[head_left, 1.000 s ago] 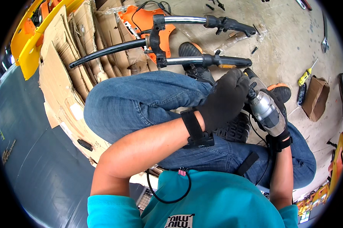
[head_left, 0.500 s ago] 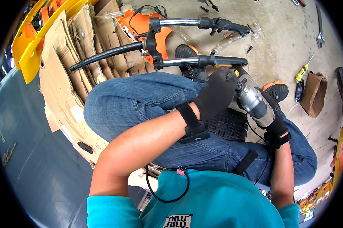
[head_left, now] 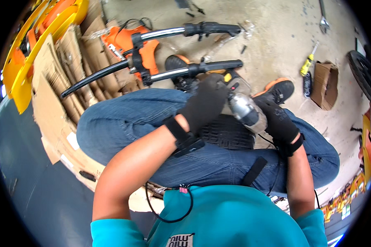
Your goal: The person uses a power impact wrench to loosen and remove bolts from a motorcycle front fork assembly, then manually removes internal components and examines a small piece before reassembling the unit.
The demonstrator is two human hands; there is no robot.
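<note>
1. The view had swung over the past second: the black-and-chrome two-legged fork (head_left: 137, 55) and the orange moulded panel (head_left: 152, 47) under it sat further left in the picture than before.
2. The silver-and-grey, barrel-bodied power tool (head_left: 244, 109) had gone left too, slightly more than the floor around it, so some of its shift was probably the hands' own. It was raised above the black, ridged, flat piece (head_left: 228, 136) between the legs, its nose toward the fork's nearer leg.
3. The right hand (head_left: 276, 119), in a black knit glove, was wrapped around the tool's side, grasping it. Its fingers were mostly hidden.
4. The left hand (head_left: 208, 99), gloved alike, was curled just beside the tool's nose and had travelled with it. Its fingertips were out of sight and the glove was blurred, so whether it gripped anything, or touched the nose, could not be made out.
5. More of the black shoe with an orange sole (head_left: 281, 91) showed beyond the right hand.
6. The hands had kept their pairing through the shift, which suggested the same handling at the nose was continuing. The yellow-handled screwdriver (head_left: 306, 68) lay untouched beside the brown cardboard box (head_left: 325, 86).
</note>
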